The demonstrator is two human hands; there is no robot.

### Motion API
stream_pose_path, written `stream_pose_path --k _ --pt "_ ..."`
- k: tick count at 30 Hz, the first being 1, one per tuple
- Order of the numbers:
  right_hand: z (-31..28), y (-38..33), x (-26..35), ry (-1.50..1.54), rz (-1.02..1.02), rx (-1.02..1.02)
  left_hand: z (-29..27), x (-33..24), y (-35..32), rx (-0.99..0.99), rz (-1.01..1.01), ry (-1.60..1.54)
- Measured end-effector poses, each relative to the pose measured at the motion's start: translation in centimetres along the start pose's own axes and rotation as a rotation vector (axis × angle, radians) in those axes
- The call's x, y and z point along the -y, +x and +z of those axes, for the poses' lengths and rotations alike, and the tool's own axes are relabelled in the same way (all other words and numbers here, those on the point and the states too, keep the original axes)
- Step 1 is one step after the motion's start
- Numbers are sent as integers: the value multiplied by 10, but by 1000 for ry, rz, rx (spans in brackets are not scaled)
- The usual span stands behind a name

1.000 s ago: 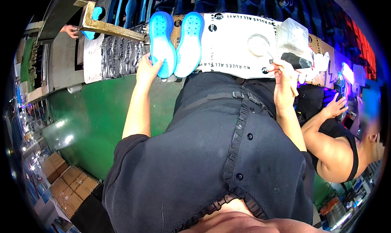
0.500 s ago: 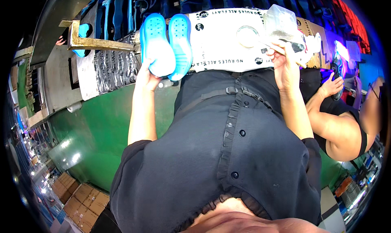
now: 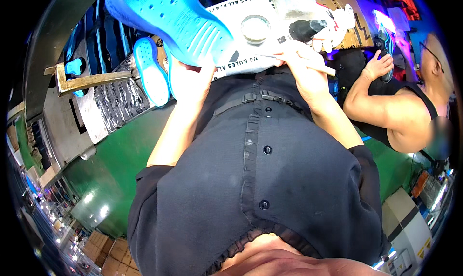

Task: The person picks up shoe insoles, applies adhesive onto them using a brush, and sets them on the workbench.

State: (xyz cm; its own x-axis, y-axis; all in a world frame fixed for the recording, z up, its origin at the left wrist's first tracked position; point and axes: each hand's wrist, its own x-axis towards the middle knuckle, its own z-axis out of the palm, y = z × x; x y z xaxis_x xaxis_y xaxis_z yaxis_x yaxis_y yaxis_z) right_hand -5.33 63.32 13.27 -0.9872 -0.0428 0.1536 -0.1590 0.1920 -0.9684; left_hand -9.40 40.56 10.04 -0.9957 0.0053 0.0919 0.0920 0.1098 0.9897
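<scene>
My left hand (image 3: pixel 193 83) grips a bright blue shoe sole (image 3: pixel 169 23) by its lower end, raised above the table and tilted; its face has small holes and ribs. My right hand (image 3: pixel 306 76) is closed on a thin brush (image 3: pixel 324 69) with a pale wooden handle. The brush's tip points left, toward the held sole's lower end; whether they touch I cannot tell. A second blue sole (image 3: pixel 150 71) lies at the table's left, partly behind my left hand. Beyond my right hand is a round clear dish (image 3: pixel 255 29) on the white printed covering (image 3: pixel 231 11).
A clear plastic container (image 3: pixel 293 3), a dark pointed object (image 3: pixel 307 30) and a white glove-like item (image 3: pixel 340 25) stand at the back right. An L-shaped metal bar (image 3: pixel 91 81) juts in from the left. At right, a co-worker's hand (image 3: pixel 378 64) touches a dark shoe (image 3: pixel 387 52).
My left hand has lifted one sole off the other and up toward me, tilting it. My right hand has come down and left with the brush. The whole view has shifted.
</scene>
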Motion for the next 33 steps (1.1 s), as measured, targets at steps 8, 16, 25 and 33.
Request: stream_pose_path --k 8,16,25,33 --pt "-2 -1 -11 -144 -131 3 15 -7 0 -50 151 110" --pt "3 0 -14 -250 -308 18 20 -15 -3 -35 202 35" --pt "1 -2 -3 -230 -227 -21 11 -10 -5 70 195 96" --pt "-1 0 -11 -341 -430 -9 8 -9 -6 78 228 143"
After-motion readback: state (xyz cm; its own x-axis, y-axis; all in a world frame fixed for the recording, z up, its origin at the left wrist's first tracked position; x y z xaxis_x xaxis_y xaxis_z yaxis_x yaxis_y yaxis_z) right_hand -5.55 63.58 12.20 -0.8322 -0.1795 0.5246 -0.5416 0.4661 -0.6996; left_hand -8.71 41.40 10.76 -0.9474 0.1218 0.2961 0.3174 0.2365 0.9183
